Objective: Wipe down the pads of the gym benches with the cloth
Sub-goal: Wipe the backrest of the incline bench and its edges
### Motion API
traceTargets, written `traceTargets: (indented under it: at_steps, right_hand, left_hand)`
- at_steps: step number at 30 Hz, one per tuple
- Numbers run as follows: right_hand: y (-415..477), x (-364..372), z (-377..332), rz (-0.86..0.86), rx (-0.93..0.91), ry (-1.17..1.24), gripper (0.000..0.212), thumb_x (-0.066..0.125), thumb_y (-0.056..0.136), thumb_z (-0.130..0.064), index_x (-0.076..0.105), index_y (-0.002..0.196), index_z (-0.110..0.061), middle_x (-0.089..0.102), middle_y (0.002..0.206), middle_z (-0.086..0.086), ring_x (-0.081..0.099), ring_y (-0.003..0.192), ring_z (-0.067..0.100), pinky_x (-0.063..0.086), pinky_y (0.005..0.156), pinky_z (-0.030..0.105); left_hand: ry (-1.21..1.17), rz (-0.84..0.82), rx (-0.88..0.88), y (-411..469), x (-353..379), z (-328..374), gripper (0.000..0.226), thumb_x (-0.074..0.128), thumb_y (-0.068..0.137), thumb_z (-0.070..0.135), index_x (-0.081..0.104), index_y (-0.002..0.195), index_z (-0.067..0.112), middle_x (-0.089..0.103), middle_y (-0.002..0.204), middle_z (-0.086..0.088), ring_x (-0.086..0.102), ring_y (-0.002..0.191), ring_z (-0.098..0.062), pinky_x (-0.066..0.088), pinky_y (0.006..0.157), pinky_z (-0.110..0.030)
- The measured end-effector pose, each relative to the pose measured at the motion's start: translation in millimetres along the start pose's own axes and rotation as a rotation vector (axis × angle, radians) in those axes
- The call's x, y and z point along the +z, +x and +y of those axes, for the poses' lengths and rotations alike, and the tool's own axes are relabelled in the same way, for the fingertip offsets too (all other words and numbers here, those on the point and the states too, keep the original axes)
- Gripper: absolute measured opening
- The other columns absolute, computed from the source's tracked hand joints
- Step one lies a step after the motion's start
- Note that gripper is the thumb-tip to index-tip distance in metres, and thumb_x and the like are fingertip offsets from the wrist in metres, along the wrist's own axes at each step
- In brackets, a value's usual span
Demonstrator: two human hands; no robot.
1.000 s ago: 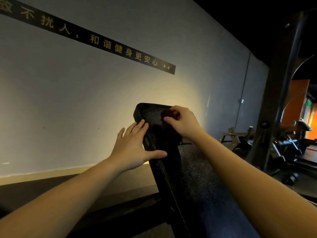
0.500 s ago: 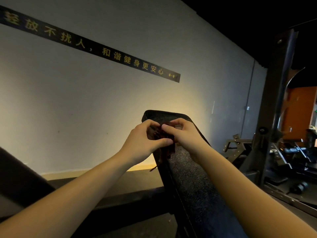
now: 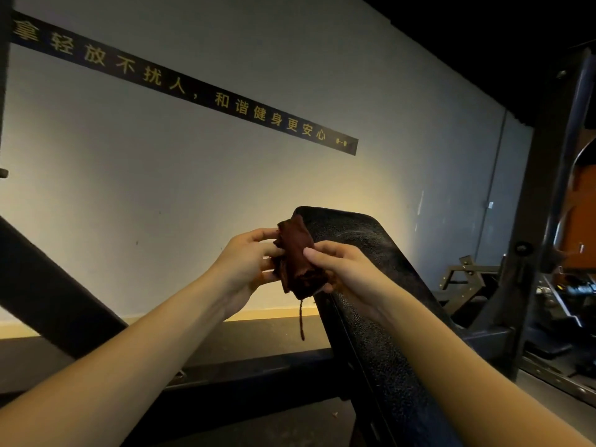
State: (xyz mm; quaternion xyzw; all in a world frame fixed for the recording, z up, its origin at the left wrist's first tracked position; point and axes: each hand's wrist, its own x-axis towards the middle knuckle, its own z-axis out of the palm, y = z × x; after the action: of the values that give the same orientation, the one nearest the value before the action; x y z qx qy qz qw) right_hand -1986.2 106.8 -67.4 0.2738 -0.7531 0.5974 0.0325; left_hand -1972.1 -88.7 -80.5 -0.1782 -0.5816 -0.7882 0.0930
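frame centre: left hand (image 3: pixel 245 269) and right hand (image 3: pixel 348 272) both pinch a dark red cloth (image 3: pixel 296 259), thread dangling. black bench pad (image 3: pixel 371 285) slants toward lower right. banner (image 3: pixel 193 88) upper left on wall (image 3: pixel 129 188).

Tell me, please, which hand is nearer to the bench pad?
Right. The right hand holds the cloth just over the bench pad; the left hand grips it off the pad's left edge.

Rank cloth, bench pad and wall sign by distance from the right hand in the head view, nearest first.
1. Cloth: held in the right hand.
2. Bench pad: just behind and below it.
3. Wall sign: far off, high on the wall.
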Motion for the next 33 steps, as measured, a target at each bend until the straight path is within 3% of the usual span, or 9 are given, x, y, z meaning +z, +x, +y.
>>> traceTargets:
  at_steps: [2,5,10,13,16,21,24,28,33]
  right_hand:
    - [2,8,0,0.019,-0.010,-0.048,0.030,0.075,0.091,-0.028,0.069,0.115,-0.010,0.076,0.094,0.008,0.072,0.083,0.020,0.050,0.066,0.028]
    - [8,14,2,0.154,-0.064,-0.221,0.031,0.078,0.089,-0.024,0.065,0.115,-0.013,0.074,0.093,0.018,0.076,0.085,0.027,0.062,0.076,0.041]
    - [17,-6,15,0.112,-0.157,-0.592,0.030,0.073,0.092,-0.024,0.063,0.120,-0.020,0.070,0.089,0.001,0.070,0.082,0.015,0.059,0.080,0.034]
    - [26,-28,33,0.290,-0.219,-1.006,0.029,0.062,0.099,-0.029,0.061,0.127,-0.024,0.060,0.110,-0.006,0.060,0.100,0.012,0.052,0.085,0.030]
    - [36,-29,55,0.302,-0.242,-1.240,0.042,0.048,0.105,-0.037,0.051,0.145,-0.025,0.049,0.137,0.000,0.046,0.125,0.019,0.041,0.106,0.040]
    - [41,-32,75,0.432,-0.346,-1.236,0.047,0.034,0.106,-0.041,0.051,0.147,-0.026,0.048,0.146,0.000,0.042,0.133,0.019,0.034,0.114,0.042]
    - [46,-33,79,0.424,-0.314,-1.196,0.045,0.038,0.107,-0.039,0.051,0.148,-0.027,0.047,0.151,-0.003,0.039,0.138,0.016,0.028,0.118,0.040]
    - [51,-32,78,0.405,-0.274,-1.141,0.044,0.044,0.106,-0.035,0.052,0.148,-0.027,0.047,0.153,-0.004,0.035,0.142,0.015,0.026,0.118,0.037]
    - [53,-31,81,0.426,-0.276,-1.077,0.041,0.048,0.105,-0.029,0.056,0.145,-0.025,0.050,0.151,-0.003,0.038,0.141,0.017,0.032,0.117,0.040]
  left_hand:
    - [-0.068,-0.057,-0.050,-1,-4,4,0.024,0.053,0.099,0.020,0.066,0.116,0.011,0.072,0.108,-0.015,0.074,0.093,-0.029,0.062,0.072,-0.035]
    - [0.220,-0.017,-0.018,6,-8,4,0.031,0.071,0.092,0.038,0.070,0.114,0.016,0.075,0.104,-0.007,0.072,0.101,-0.025,0.061,0.073,-0.029]
    - [0.261,0.243,0.025,28,-15,-18,0.026,0.073,0.094,0.018,0.067,0.120,0.017,0.069,0.112,-0.007,0.065,0.104,-0.023,0.058,0.067,-0.026]
    - [0.214,0.260,0.007,50,-16,-31,0.023,0.067,0.098,0.013,0.064,0.119,0.022,0.065,0.116,-0.005,0.062,0.105,-0.022,0.054,0.072,-0.027]
    - [0.262,0.234,0.014,74,-3,-50,0.018,0.063,0.101,0.012,0.063,0.102,0.030,0.064,0.110,-0.002,0.062,0.099,-0.018,0.052,0.069,-0.025]
    - [0.310,0.361,0.117,127,14,-75,0.017,0.062,0.100,0.017,0.064,0.116,0.023,0.063,0.114,-0.002,0.062,0.107,-0.024,0.058,0.091,-0.040]
    - [0.351,0.442,0.185,151,9,-68,0.020,0.065,0.098,0.016,0.066,0.118,0.018,0.065,0.117,-0.003,0.062,0.109,-0.025,0.055,0.093,-0.038]
    - [0.350,0.321,0.223,125,13,-74,0.016,0.070,0.094,0.015,0.073,0.110,0.017,0.070,0.108,-0.001,0.065,0.106,-0.022,0.057,0.096,-0.044]
    - [0.447,0.218,0.242,64,18,-120,0.015,0.076,0.089,0.019,0.075,0.094,0.034,0.072,0.088,0.018,0.068,0.087,-0.002,0.061,0.084,-0.035]
